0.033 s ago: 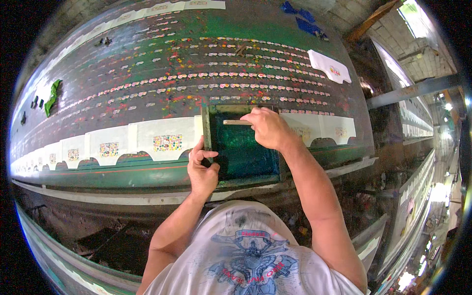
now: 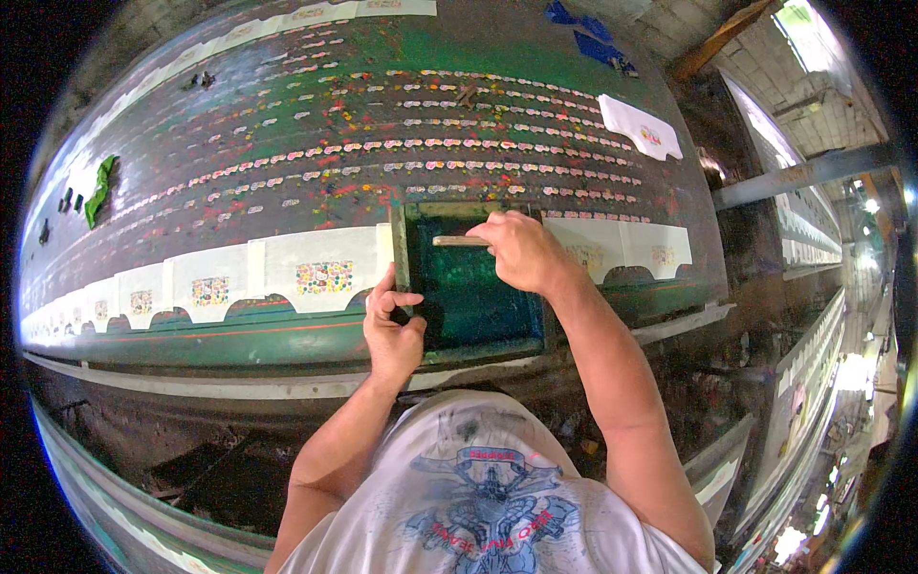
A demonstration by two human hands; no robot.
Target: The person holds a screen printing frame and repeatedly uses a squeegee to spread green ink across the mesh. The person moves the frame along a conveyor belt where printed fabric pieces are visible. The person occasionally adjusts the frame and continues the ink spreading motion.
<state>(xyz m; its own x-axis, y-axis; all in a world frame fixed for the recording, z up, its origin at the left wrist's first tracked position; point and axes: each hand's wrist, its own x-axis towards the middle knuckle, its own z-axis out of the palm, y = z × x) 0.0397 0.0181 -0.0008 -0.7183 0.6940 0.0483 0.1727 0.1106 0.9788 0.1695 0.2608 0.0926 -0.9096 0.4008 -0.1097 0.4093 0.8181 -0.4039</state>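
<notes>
A screen-printing frame (image 2: 402, 247) with a dark blue-green mesh lies on the long table, over the row of white fabric pieces. My left hand (image 2: 392, 325) grips its left rim, fingers curled at the edge. Near the far end of the mesh, my right hand (image 2: 521, 251) is closed around a squeegee (image 2: 457, 242), whose pale handle edge sticks out to the left. The squeegee's blade is hidden. To the left of the frame lie white fabric pieces (image 2: 279, 260) with multicoloured prints; more fabric pieces (image 2: 612, 237) continue on the right.
Rows of small colourful prints cover the dark table (image 2: 229, 153). A white printed garment piece (image 2: 639, 129) lies at the far right, blue cloths (image 2: 593, 43) beyond it. Green cloth (image 2: 99, 191) lies at the left. A metal beam (image 2: 803, 175) and another table (image 2: 784, 206) stand to the right.
</notes>
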